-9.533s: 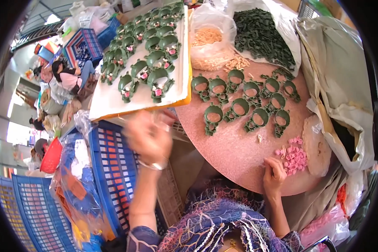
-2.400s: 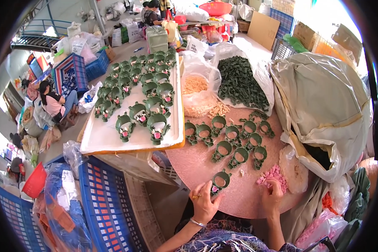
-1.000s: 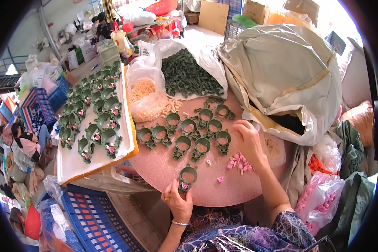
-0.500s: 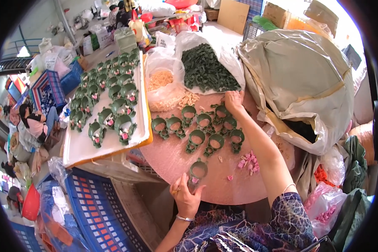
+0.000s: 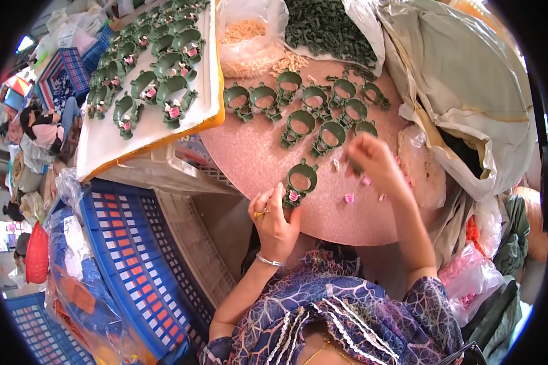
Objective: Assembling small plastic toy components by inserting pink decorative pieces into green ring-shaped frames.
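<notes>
Close to the round pink table's (image 5: 243, 159) near edge, my left hand (image 5: 275, 226) is closed on a green plastic ring piece (image 5: 311, 172). A small pink rose sits at the lower part of that piece, by my fingertips. My right hand (image 5: 377, 161) is above the table, right of the held piece, its fingers smeared by motion; whether it holds anything I cannot make out. Beyond it stand several similar green ring pieces (image 5: 331, 132) in loose rows. A single pink rose (image 5: 349, 198) lies between my hands, and more pink roses are partly hidden by my right hand.
Left, a white tray (image 5: 112, 157) with a yellow edge bears rows of green pieces with roses. At the back are bags of peach-coloured bits (image 5: 245, 31) and dark green parts (image 5: 329, 33). A large grey sack (image 5: 469, 79) stands right, a blue basket (image 5: 119, 255) lower left.
My right hand has come back from the dark green parts toward me. One more green piece shows at the far right of the rows. The view has tilted down; my left hand keeps its hold.
</notes>
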Tool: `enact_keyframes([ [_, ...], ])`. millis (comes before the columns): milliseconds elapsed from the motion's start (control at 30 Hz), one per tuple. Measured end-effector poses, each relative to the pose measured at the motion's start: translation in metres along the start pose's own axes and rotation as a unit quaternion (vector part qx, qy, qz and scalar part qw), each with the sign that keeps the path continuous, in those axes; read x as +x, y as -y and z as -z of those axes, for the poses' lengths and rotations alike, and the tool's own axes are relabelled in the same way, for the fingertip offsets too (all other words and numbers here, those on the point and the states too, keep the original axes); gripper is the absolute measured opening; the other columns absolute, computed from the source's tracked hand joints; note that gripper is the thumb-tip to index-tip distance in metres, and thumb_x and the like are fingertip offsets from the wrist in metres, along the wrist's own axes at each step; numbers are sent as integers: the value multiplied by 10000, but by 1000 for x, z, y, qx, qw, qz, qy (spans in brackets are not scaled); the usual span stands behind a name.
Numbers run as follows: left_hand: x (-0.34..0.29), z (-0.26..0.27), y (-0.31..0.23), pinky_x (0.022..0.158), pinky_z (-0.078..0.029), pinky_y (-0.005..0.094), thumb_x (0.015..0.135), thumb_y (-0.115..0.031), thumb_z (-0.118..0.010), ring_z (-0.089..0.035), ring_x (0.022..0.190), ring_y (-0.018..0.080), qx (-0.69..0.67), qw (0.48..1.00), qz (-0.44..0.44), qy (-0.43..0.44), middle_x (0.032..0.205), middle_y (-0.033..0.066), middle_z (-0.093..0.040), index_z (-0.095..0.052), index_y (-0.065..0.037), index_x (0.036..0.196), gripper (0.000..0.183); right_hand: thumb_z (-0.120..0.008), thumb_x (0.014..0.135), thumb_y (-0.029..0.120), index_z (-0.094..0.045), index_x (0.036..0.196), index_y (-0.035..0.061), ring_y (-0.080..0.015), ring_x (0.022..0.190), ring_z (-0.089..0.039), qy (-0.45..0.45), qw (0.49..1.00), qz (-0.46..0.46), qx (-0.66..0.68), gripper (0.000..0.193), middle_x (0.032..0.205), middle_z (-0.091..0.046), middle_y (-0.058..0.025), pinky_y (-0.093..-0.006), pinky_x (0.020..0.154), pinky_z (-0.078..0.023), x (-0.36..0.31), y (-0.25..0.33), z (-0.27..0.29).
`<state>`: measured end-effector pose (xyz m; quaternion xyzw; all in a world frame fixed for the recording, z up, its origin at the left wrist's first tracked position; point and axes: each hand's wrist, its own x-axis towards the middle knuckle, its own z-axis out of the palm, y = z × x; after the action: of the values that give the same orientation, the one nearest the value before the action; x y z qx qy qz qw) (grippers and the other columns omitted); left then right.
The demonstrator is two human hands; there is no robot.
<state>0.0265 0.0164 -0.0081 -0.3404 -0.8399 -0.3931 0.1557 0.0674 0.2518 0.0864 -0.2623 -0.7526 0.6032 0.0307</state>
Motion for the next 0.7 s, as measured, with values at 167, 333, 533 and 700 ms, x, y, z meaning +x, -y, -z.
enact_keyframes([
  [167,-3,2,-7,1011,-352,443,681,-174,-867,-552,1102,278,-5,1000,-1,5,1136,113,-665,-483,7,1335,779,-686,841,-10,-687,946,-24,-173,784,-651,-19,966,214,-146,106,881,-667,-98,-288,659,-516,-52,-46,-47],
  [333,-2,2,-9,1029,-344,432,674,-143,-866,-536,1134,282,10,1000,6,15,1146,110,-663,-474,1,1343,789,-615,764,-43,-672,1042,3,-341,955,-623,-86,929,266,-242,288,1051,-624,-161,-401,827,-515,-65,-66,-76],
  [533,-1,-3,-7,1032,-340,443,703,-134,-851,-533,1147,289,25,1000,-8,4,1113,126,-672,-476,1,1337,748,-645,766,-25,-659,1029,37,-317,944,-606,-135,910,280,-276,271,1011,-642,-133,-401,842,-479,-60,-77,-68],
  [700,-3,-1,-6,1028,-348,446,709,-146,-852,-546,1134,295,37,999,0,-3,1091,119,-678,-483,1,1332,739,-711,788,56,-669,913,55,-301,906,-590,-224,874,300,-309,132,980,-651,-110,-412,806,-456,-44,-70,-49],
])
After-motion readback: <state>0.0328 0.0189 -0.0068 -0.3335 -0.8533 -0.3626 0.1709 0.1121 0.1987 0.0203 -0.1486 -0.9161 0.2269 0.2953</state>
